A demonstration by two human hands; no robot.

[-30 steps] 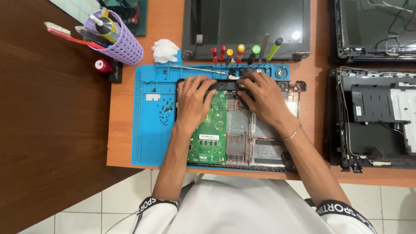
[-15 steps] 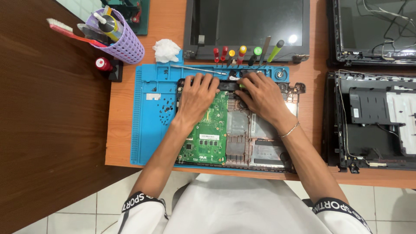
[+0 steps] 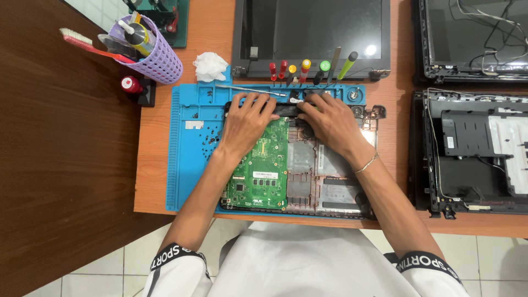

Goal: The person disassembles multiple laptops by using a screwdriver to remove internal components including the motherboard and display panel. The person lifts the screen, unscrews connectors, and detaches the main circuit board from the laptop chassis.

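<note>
An opened laptop base (image 3: 319, 181) lies on a blue work mat (image 3: 190, 159), with a green circuit board (image 3: 263, 165) in its left half. My left hand (image 3: 247, 122) rests on the board's far end, fingers spread toward the base's back edge. My right hand (image 3: 330, 118) lies beside it, its fingers on a black part (image 3: 287, 110) along that back edge. Both hands press on the base; neither lifts anything clear of it.
A detached laptop screen (image 3: 313, 33) lies behind the mat, with a row of coloured-handled screwdrivers (image 3: 305, 70) and a metal pry tool (image 3: 250, 89). A purple basket of tools (image 3: 154, 52) and crumpled tissue (image 3: 212, 66) sit at left. Two more opened laptops (image 3: 478, 148) are at right.
The view has shifted slightly; both hands stay at the back edge of the base, the left hand's fingers nudged a little toward the black part.
</note>
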